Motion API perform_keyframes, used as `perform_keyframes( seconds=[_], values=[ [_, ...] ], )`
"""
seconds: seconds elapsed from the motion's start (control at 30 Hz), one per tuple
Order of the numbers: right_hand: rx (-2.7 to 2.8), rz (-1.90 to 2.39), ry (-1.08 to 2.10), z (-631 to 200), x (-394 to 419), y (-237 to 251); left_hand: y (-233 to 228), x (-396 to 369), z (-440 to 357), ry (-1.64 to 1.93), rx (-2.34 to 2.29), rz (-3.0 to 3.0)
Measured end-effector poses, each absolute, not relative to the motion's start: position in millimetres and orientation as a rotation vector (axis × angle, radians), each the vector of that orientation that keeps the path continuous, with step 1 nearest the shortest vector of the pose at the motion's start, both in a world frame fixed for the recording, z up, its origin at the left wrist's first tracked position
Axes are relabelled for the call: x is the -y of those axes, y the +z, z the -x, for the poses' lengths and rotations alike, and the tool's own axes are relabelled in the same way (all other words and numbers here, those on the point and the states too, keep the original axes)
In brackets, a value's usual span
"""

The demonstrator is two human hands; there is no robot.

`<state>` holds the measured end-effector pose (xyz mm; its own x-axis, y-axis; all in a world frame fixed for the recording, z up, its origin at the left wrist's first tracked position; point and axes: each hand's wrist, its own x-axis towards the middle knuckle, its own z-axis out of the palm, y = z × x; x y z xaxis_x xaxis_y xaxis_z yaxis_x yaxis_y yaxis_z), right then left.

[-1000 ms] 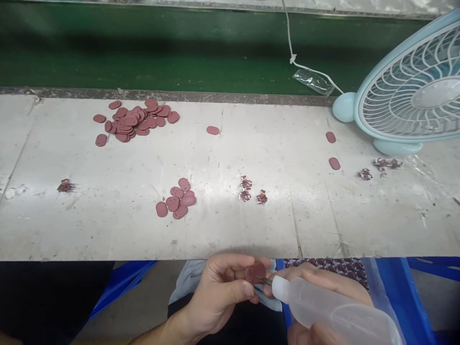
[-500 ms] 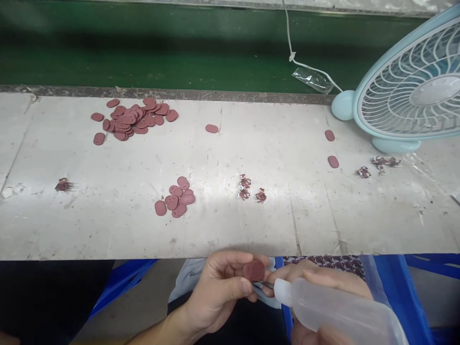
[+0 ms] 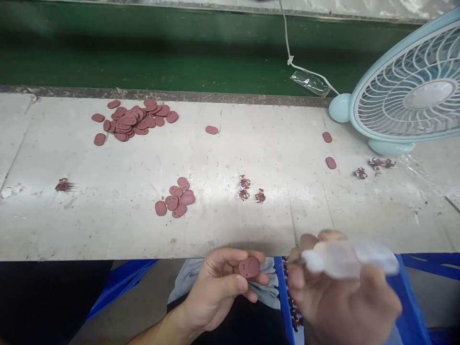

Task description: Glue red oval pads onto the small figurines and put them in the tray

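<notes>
Between the thumb and fingers of my left hand [image 3: 223, 282] is a small reddish-brown oval disc [image 3: 249, 268] with tiny holes near one end. My right hand [image 3: 341, 297], blurred by motion, holds a translucent squeeze bottle [image 3: 345, 258] with a white cap and a thin dark nozzle. The bottle lies nearly level, its nozzle pointing left and apart from the disc. On the table beyond my hands lies a small pile of similar discs [image 3: 178, 197]. Several tiny brown figures [image 3: 243, 188] sit right of that pile.
A larger heap of discs [image 3: 134, 120] lies at the back left of the white table [image 3: 258, 148]. A light-blue fan [image 3: 406, 91] stands at the right with a white cable [image 3: 286, 28]. Below the table edge is a blue crate [image 3: 413, 297] holding many small brown pieces.
My right hand has drawn the bottle away from the disc, up and to the right, and turned over. My left hand still holds the disc almost in place.
</notes>
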<state>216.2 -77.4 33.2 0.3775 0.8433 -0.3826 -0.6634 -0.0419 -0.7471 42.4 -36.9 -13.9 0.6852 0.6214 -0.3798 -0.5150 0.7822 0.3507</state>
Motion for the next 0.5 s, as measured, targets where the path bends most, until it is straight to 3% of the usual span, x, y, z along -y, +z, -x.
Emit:
perform_keyframes(
  seconds=[0.13, 0.27, 0.33, 0.5],
  values=[
    [-0.280, 0.269, 1.420, -268.0, 60.9, -5.5, -16.4, 35.4, -38.5, 0.656, -0.507, -0.248],
    [-0.302, 0.039, 1.507, -282.6, 57.2, -25.6, -20.0, 32.0, -30.7, 0.685, -0.574, -0.257],
    [-0.069, 0.336, 1.372, -269.2, 60.0, -19.1, -20.8, 28.9, -25.7, 0.714, -0.601, -0.262],
    [0.907, 1.676, 0.679, -230.2, 50.7, -1.7, -20.5, 21.0, -14.7, 0.774, -0.632, -0.249]
  ],
)
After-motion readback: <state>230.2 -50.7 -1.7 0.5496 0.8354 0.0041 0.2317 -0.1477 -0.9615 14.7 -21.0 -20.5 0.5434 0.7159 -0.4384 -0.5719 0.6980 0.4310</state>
